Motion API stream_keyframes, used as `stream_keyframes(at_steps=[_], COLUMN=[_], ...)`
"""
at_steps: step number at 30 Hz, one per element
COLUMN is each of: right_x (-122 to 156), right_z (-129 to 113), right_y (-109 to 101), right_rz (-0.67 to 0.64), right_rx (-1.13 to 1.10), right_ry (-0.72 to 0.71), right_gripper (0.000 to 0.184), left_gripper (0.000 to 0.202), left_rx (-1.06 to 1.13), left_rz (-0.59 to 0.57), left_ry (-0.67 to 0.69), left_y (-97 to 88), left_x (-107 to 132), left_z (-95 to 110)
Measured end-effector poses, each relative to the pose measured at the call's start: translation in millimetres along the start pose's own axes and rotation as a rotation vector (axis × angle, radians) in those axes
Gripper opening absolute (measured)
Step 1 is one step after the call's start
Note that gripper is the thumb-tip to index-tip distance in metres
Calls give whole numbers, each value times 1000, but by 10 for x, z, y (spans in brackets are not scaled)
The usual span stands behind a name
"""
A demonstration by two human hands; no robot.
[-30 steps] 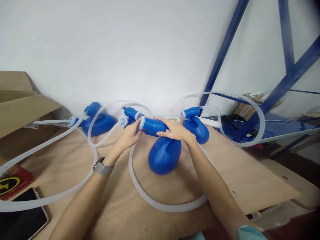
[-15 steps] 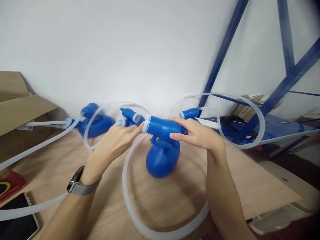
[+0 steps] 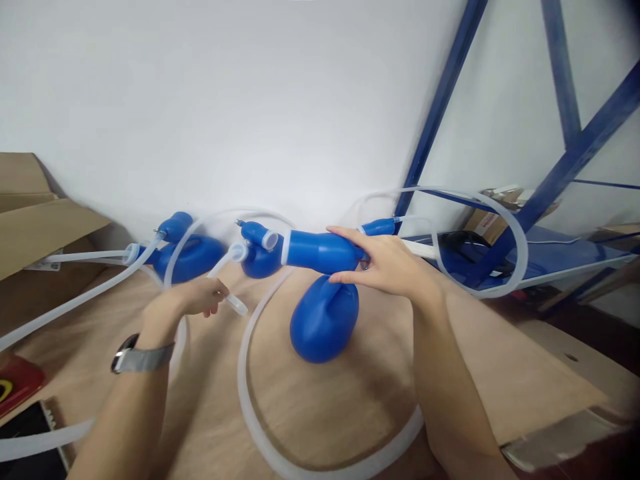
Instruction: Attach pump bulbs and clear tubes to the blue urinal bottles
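Note:
My right hand (image 3: 387,263) wraps thumb and fingers round the right end of a blue plastic tube-like neck (image 3: 320,251), which has a white rim at its left end. Below it a rounded blue container (image 3: 325,323) rests on the brown surface; the join between them is partly hidden. My left hand (image 3: 197,297), wearing a grey-banded watch (image 3: 143,357), is closed, with its fingertips at a short translucent tube piece (image 3: 237,305). A thick translucent hose (image 3: 247,393) curves in front of the blue container.
Similar blue containers with hoses stand behind, one at left (image 3: 193,257) and one at centre (image 3: 263,260). A cardboard box (image 3: 50,227), a red object (image 3: 23,383) and a dark flat device (image 3: 35,447) lie left. A blue metal frame (image 3: 445,100) rises right.
My left hand has left the white rim of the blue neck and moved left and down, where the translucent tube piece now shows. My right hand keeps its hold on the neck.

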State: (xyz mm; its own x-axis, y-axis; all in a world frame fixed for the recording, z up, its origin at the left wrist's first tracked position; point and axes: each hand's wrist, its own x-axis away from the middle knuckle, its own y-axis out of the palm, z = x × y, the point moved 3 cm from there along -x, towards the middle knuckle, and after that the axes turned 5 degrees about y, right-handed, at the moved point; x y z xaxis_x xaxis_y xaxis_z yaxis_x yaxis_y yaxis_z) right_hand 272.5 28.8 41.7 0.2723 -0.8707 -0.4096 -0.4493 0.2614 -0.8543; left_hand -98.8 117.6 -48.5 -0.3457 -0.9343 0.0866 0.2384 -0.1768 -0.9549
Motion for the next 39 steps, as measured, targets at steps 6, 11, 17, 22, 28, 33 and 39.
stream_keyframes(at_steps=[6, 11, 17, 22, 28, 33, 39], right_x=[-91, -133, -81, -56, -103, -155, -168], right_z=[67, 34, 42, 267, 162, 7, -134], right_y=[198, 289, 238, 128, 223, 384, 453], right_rz=[-112, -157, -139, 9, -24, -44, -35], right_rx=[-124, -120, -149, -74, 29, -16, -133], right_ry=[-30, -63, -169, -47, -68, -156, -273], right_gripper=[64, 64, 65, 69, 81, 69, 47], left_gripper=[57, 35, 33, 33, 20, 54, 97], left_rx=[103, 389, 371, 198, -21, 16, 410], left_rz=[32, 480, 300, 102, -252, -204, 258], left_ry=[110, 587, 647, 485, 21, 22, 332], left_y=[27, -243, -224, -254, 184, 131, -333], left_x=[-35, 323, 529, 478, -80, -80, 459], left_z=[347, 1122, 1339, 1020, 357, 307, 849])
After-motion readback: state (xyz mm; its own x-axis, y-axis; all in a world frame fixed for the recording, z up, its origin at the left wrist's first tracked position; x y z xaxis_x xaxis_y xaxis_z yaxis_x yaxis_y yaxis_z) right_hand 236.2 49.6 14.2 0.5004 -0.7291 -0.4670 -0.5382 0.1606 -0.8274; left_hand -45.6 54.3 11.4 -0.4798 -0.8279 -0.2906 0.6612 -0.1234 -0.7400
